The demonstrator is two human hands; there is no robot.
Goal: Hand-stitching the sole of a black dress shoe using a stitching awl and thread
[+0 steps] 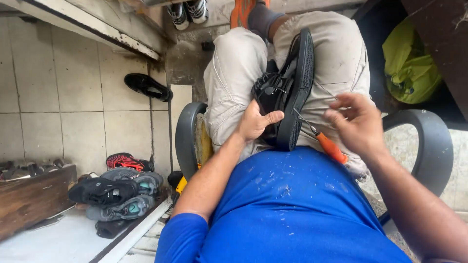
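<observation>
A black shoe rests sole-up on edge between my knees, its ribbed sole facing right. My left hand grips the shoe's upper near the heel, thumb pressed against the sole edge. An awl with an orange handle sticks into the sole edge and lies across my lap. My right hand hovers just right of the sole, fingers curled and pinching a thin thread that runs back to the shoe. I wear a blue shirt and beige trousers.
I sit in a dark plastic chair. A pile of sneakers lies at the lower left beside a wooden box. One black shoe lies on the tiled floor. A green bag hangs at the right.
</observation>
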